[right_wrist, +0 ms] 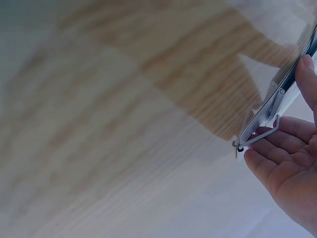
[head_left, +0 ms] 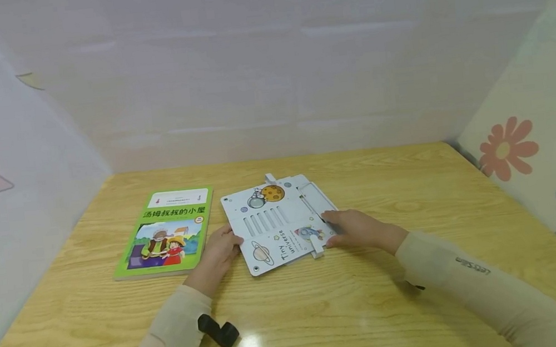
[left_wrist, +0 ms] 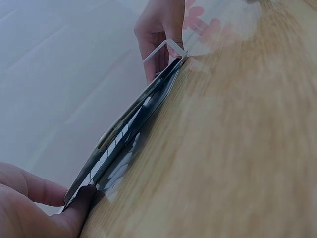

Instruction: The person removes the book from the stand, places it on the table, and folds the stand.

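Note:
A white folding book stand (head_left: 258, 228), printed with planets, an astronaut and "Tiny universe", lies at an angle in the middle of the table. My left hand (head_left: 220, 249) pinches its left edge, thumb on one face and fingers on the other, as the left wrist view shows at the stand's dark underside (left_wrist: 124, 131). On the right edge, my right hand (head_left: 361, 229) holds the stand between thumb and fingers. A bent wire leg (right_wrist: 260, 136) sticks out beside the right fingers. White page clips (head_left: 317, 246) sit on the near and far edges.
Left of the stand lies a green picture book (head_left: 165, 234) with Chinese lettering, cover up, close to my left hand. The wooden table (head_left: 292, 317) ends at a pale cloth wall (head_left: 270, 96) behind; patterned cloth hangs on both sides. A black strap piece (head_left: 219, 331) hangs from my left wrist.

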A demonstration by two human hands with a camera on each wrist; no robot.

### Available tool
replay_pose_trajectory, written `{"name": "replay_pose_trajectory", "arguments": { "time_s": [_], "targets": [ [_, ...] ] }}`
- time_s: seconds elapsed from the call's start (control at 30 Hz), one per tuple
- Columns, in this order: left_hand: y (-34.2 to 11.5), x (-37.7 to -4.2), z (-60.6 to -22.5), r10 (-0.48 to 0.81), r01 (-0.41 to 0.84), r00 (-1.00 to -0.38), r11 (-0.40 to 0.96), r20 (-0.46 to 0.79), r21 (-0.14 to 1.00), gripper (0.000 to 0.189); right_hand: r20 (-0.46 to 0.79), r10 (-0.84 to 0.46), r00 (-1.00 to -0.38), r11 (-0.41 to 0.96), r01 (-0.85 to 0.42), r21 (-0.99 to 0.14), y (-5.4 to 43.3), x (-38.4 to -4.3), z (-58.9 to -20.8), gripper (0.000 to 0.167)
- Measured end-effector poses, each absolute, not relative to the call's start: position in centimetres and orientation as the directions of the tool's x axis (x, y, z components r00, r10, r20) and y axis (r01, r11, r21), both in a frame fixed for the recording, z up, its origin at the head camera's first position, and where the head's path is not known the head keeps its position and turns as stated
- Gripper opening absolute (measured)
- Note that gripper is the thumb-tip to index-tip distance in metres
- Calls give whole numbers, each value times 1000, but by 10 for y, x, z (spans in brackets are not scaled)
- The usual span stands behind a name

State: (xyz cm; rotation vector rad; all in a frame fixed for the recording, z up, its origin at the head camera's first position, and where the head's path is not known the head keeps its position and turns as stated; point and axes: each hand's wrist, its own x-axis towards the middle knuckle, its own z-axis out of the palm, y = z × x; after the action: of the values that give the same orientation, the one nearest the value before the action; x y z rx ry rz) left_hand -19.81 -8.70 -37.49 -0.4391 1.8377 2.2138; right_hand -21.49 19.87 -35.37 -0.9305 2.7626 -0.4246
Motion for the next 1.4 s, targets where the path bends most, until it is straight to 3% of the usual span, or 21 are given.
{"name": "replay_pose_trajectory", "arguments": {
  "time_s": [0.8,1.4],
  "targets": [
    [-91,-226,-366,-19,-467,-883,-46,-468,883,51,-98,-552,-828,830,-534,-160,188,-207,-356,69],
    [-89,-246,-364,32,-464,-885,5,-464,886,53,-13,-536,-844,840,-532,-103,184,-196,-358,66]
  ]
}}
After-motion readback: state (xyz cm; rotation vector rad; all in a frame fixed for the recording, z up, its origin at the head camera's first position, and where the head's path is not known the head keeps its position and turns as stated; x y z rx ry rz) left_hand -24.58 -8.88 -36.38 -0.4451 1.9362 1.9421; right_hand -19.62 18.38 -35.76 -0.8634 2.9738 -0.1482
